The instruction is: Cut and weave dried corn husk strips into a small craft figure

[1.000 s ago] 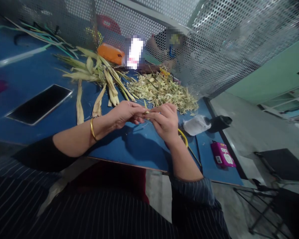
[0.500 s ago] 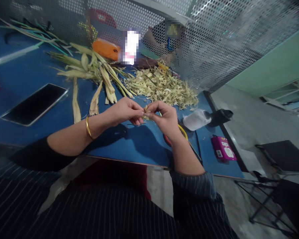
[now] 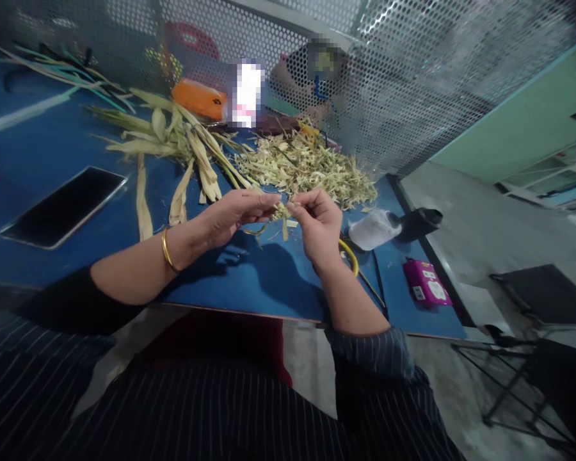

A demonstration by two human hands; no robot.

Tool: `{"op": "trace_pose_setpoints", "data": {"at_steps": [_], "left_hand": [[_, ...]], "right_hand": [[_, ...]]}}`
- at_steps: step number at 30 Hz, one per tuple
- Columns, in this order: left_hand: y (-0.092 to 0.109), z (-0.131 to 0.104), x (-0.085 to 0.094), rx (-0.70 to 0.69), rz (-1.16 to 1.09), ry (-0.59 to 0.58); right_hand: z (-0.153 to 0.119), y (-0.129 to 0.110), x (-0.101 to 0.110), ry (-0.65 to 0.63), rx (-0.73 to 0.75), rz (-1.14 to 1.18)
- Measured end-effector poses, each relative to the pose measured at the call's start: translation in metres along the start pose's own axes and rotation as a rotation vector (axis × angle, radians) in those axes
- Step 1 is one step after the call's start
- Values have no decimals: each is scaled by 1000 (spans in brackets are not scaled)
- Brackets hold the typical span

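Over the table's front part, my left hand (image 3: 230,214) and my right hand (image 3: 319,224) meet at a small plaited piece of dried corn husk (image 3: 281,211). Loose strip ends hang below it. The fingers of my left hand are fairly straight, with thumb and fingertips closed at the piece's left side. My right hand pinches its right side between thumb and forefinger. Just beyond lies a heap of husk scraps (image 3: 312,166). A bundle of long corn husks (image 3: 192,137) lies to the left of that heap.
On the blue table (image 3: 221,282) lie a phone (image 3: 64,206), an orange packet (image 3: 199,99), a white roll (image 3: 374,230), a black roll (image 3: 420,224), a yellow ring (image 3: 349,256) and a purple packet (image 3: 427,282). A perforated metal screen (image 3: 403,77) stands behind; folding chairs (image 3: 547,294) stand right.
My left hand's fingers have straightened, and more of the plaited husk piece shows between my hands. Its strip ends now hang down. The whole view has shifted slightly.
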State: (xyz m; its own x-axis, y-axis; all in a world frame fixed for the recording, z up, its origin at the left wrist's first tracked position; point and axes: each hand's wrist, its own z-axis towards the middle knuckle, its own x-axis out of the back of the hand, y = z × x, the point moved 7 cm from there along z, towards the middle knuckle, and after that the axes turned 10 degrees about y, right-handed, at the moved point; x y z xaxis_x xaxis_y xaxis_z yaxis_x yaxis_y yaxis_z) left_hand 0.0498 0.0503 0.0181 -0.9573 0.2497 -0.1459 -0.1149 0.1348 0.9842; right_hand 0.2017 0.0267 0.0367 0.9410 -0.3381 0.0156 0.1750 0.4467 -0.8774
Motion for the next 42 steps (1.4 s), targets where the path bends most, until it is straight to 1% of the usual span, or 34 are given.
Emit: {"op": "trace_pose_setpoints", "data": {"at_steps": [3, 6, 10, 13, 16, 19, 24, 27, 32, 35, 38, 40, 42], "left_hand": [[-8, -1, -8, -2, -34, -17], [-15, -1, -11, 18, -113, 9], [-18, -1, -14, 31, -180, -10], [-19, 1, -11, 32, -176, 2], [-22, 2, -10, 76, -185, 5], [-22, 2, -12, 85, -232, -16], [-23, 2, -15, 88, -268, -54], [-26, 3, -15, 96, -306, -70], [-27, 3, -17, 118, -365, -123], [-27, 2, -17, 145, -368, -117], [-23, 1, -18, 120, -290, -112], [-21, 1, -17, 78, -202, -95], [-19, 1, -14, 42, -137, -60]], "right_hand": [[-4, 0, -4, 26, 21, 11], [-9, -1, -7, 42, 46, -9], [-11, -3, -6, 76, 49, -39], [-10, -2, -9, 8, 6, 13], [-9, 2, -11, -55, -35, -9], [-8, 8, -12, -55, -128, 62], [-11, 23, -19, -129, -390, 270], [-11, 26, -20, -135, -445, 333], [-9, 25, -16, -95, -425, 314], [-6, 20, -13, -61, -328, 248], [-6, 14, -12, -54, -220, 166], [-7, 15, -14, -78, -200, 117], [-8, 17, -16, -96, -211, 94]]}}
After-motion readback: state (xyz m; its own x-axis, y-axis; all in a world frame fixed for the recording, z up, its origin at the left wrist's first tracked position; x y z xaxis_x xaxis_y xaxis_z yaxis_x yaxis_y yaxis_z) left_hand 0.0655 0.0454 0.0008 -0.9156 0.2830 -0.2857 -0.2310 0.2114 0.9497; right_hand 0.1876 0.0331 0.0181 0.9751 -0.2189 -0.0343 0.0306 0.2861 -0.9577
